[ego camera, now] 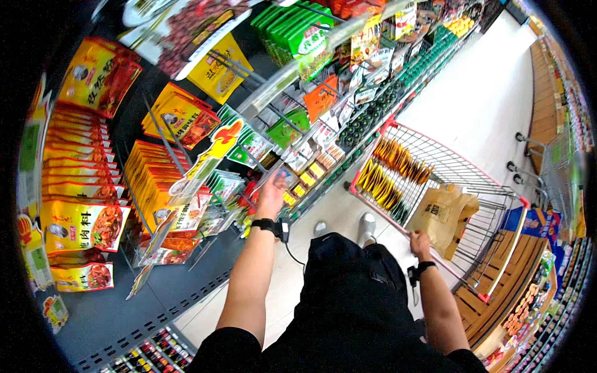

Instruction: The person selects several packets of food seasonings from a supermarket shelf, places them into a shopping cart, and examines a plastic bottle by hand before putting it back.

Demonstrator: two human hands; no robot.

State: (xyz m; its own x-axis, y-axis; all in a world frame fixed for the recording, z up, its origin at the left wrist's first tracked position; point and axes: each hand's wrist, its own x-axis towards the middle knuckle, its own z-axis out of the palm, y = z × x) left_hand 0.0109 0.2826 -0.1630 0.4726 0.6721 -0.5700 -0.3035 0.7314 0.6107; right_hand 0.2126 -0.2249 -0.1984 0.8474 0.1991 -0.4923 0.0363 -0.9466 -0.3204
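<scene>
My left hand (272,192) reaches to the shelf rack, its fingers at a small clear-looking packet or tag, blurred; whether it grips it I cannot tell. Around it hang white-and-green seasoning packets (254,148) and small boxes with yellow labels (308,178). My right hand (419,244) is closed on the side rim of a wire shopping cart (459,156). Inside the cart stand a row of orange-brown packets (402,160), a row of yellow packets (380,184) and a brown paper bag (438,214). Both wrists wear black straps; a cable runs from the left one.
Red-and-yellow seasoning packets (84,226) hang on metal hooks at the left. Dark bottles (366,121) line the lower shelf. Another shopping cart (557,161) stands across the aisle. A slatted wooden display stand (503,275) is behind my cart, at the lower right.
</scene>
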